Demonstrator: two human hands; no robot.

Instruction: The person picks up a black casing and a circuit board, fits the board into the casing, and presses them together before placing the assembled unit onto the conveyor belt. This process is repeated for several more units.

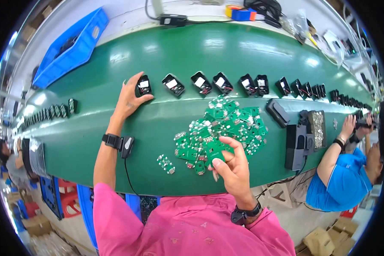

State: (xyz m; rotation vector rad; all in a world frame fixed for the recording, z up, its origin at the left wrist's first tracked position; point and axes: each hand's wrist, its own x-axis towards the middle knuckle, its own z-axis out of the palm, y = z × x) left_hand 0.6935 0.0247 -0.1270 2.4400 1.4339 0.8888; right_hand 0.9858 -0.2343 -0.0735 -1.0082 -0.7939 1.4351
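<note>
My left hand [128, 99] has its thumb and fingers around a small black plastic case [144, 85] with a white block and wires inside, at the left end of a row on the table. Between the thumb and fingers of my right hand [235, 170] is a green circuit board [213, 150], held over the near part of a loose heap of circuit boards [243, 123]. More open black cases, such as this one [173, 84], run in a line to the right. A few boards [165, 164] lie apart, left of the heap.
A dark speaker-like device [295, 147] and a long black case [277, 113] stand right of the heap. On the far left are a blue bin [72, 47] and a row of boards standing on edge [51, 113]. A co-worker in blue [339, 179] works at the right.
</note>
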